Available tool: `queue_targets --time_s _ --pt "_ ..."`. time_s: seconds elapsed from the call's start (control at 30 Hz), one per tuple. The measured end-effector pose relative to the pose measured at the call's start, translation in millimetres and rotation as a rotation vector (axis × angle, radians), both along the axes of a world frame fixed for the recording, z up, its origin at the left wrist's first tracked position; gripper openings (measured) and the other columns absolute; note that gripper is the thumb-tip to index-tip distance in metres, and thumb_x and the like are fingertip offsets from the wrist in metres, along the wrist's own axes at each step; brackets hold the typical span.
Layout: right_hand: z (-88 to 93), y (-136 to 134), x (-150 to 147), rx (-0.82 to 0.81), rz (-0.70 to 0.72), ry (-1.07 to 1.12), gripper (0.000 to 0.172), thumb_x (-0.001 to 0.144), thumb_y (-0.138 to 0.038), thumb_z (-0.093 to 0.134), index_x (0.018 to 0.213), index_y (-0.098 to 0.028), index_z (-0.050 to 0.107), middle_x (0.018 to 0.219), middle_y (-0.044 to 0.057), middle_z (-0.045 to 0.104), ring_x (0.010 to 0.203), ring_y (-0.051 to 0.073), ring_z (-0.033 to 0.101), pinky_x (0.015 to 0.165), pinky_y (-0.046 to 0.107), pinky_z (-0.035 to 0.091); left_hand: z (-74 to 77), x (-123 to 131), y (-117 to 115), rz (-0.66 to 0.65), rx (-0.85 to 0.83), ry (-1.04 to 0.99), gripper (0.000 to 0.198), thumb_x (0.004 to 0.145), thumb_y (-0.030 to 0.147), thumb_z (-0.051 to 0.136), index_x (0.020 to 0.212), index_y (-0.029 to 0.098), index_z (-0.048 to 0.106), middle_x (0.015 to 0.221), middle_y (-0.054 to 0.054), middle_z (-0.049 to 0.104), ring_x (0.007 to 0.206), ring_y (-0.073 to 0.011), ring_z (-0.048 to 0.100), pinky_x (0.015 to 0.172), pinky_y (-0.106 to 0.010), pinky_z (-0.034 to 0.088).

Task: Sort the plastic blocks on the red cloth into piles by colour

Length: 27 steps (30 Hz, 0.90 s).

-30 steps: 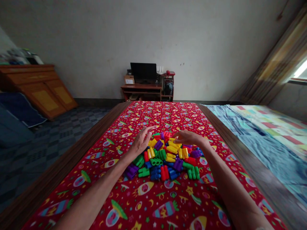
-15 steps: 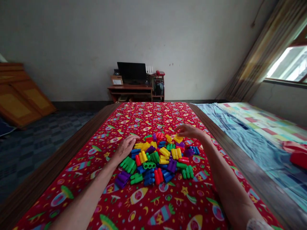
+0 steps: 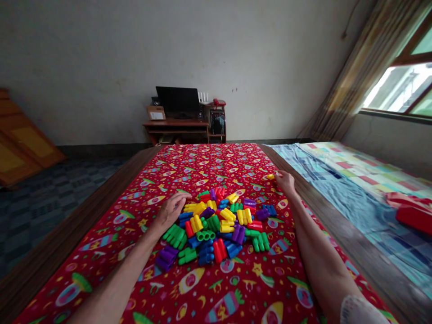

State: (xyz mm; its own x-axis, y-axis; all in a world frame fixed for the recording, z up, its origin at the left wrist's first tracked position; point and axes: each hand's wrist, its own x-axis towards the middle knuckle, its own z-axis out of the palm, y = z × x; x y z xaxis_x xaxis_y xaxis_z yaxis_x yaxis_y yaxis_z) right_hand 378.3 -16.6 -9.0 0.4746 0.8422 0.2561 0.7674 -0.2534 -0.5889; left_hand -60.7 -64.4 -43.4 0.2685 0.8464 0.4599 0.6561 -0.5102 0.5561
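Observation:
A heap of plastic building blocks (image 3: 216, 225) in red, yellow, green, blue and purple lies on a red cloth with rocket prints (image 3: 202, 171). My left hand (image 3: 170, 210) rests at the heap's left edge, fingers curled loosely over yellow and blue blocks. My right hand (image 3: 286, 182) is stretched out to the far right of the heap, near the cloth's right border, with its fingertips pinched on a small yellow block (image 3: 270, 177).
The cloth covers a long wooden table with dark bare edges (image 3: 324, 198). A bed with a blue patterned sheet (image 3: 354, 180) lies to the right, with a red object (image 3: 413, 213) on it. A desk with a monitor (image 3: 178, 105) stands by the far wall.
My right hand has moved from above the heap out to the right, carrying a yellow block. My left hand has slid back to the heap's left edge. The view has turned right.

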Motion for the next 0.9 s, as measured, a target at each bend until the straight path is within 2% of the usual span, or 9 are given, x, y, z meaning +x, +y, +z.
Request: queue_targets --time_s 0.1,0.17,0.23,0.33,0.37,0.43,0.6,0.77,0.9 --pt "11.7 -2 -14 0.021 0.028 -0.123 0.044 0.085 -0.025 0.050 0.123 -0.006 0.063 0.114 0.020 0.068 0.111 0.029 0.061 0.092 0.035 0.045 -0.6 0 1 0.006 0.004 -0.006 0.039 0.088 0.041 0.037 0.086 0.017 0.067 0.099 -0.011 0.070 0.098 -0.0221 0.064 0.094 -0.037 0.050" --pt "23.6 -4 -33 0.030 0.161 -0.176 0.040 0.085 -0.021 0.049 0.119 -0.010 0.066 0.111 0.018 0.069 0.107 0.027 0.062 0.091 0.035 0.046 -1.2 0 1 0.006 0.004 -0.009 0.039 0.088 0.042 0.036 0.085 0.018 0.067 0.099 -0.011 0.070 0.097 -0.0223 0.064 0.093 -0.037 0.050" --pt "34.2 -8 -57 0.003 0.443 -0.191 0.036 0.085 -0.020 0.051 0.117 -0.015 0.068 0.104 0.012 0.072 0.097 0.023 0.066 0.085 0.032 0.049 -1.7 1 1 0.005 0.000 -0.010 0.040 0.088 0.042 0.036 0.085 0.018 0.067 0.098 -0.010 0.070 0.097 -0.0223 0.064 0.092 -0.036 0.051" --pt "41.9 -20 -94 -0.185 0.976 -0.202 0.040 0.079 -0.020 0.063 0.118 -0.026 0.067 0.105 0.004 0.073 0.092 0.019 0.067 0.078 0.027 0.051 -1.3 1 0 0.004 -0.003 -0.008 0.040 0.089 0.043 0.036 0.086 0.018 0.068 0.098 -0.010 0.070 0.097 -0.0224 0.064 0.092 -0.036 0.051" --pt "42.1 -24 -104 -0.253 1.096 -0.222 0.043 0.076 -0.018 0.066 0.118 -0.028 0.067 0.108 0.002 0.073 0.093 0.019 0.067 0.078 0.025 0.051 -0.9 1 0 0.004 -0.002 -0.006 0.040 0.089 0.043 0.036 0.086 0.018 0.068 0.098 -0.010 0.070 0.097 -0.0224 0.064 0.092 -0.036 0.051" --pt "40.0 -30 -118 -0.313 1.183 -0.282 0.046 0.073 -0.013 0.068 0.116 -0.029 0.067 0.113 0.002 0.071 0.099 0.019 0.065 0.079 0.024 0.050 -0.1 1 -1 0.004 -0.003 -0.002 0.040 0.089 0.042 0.036 0.086 0.018 0.068 0.099 -0.010 0.070 0.098 -0.0227 0.064 0.093 -0.037 0.051" --pt "31.7 -24 -109 -0.253 1.038 -0.352 0.039 0.079 -0.009 0.061 0.117 -0.019 0.067 0.101 0.008 0.073 0.090 0.018 0.067 0.073 0.023 0.048 0.2 1 -1 0.004 -0.008 -0.005 0.040 0.088 0.042 0.037 0.087 0.018 0.068 0.099 -0.010 0.070 0.098 -0.0221 0.064 0.093 -0.036 0.050" --pt "27.2 -9 -62 -0.123 0.532 -0.401 0.037 0.086 -0.022 0.057 0.122 -0.016 0.063 0.102 0.012 0.072 0.095 0.023 0.066 0.077 0.028 0.047 -0.3 1 -2 0.002 -0.004 -0.008 0.039 0.088 0.041 0.037 0.090 0.018 0.069 0.099 -0.008 0.070 0.097 -0.0211 0.063 0.093 -0.036 0.050" --pt "19.5 -10 -30 -0.139 0.180 -0.356 0.037 0.088 -0.026 0.053 0.122 -0.016 0.062 0.105 0.014 0.071 0.102 0.027 0.064 0.080 0.033 0.047 0.5 1 -3 0.000 -0.003 -0.016 0.039 0.089 0.041 0.037 0.090 0.018 0.069 0.098 -0.009 0.070 0.097 -0.0215 0.063 0.094 -0.036 0.050"
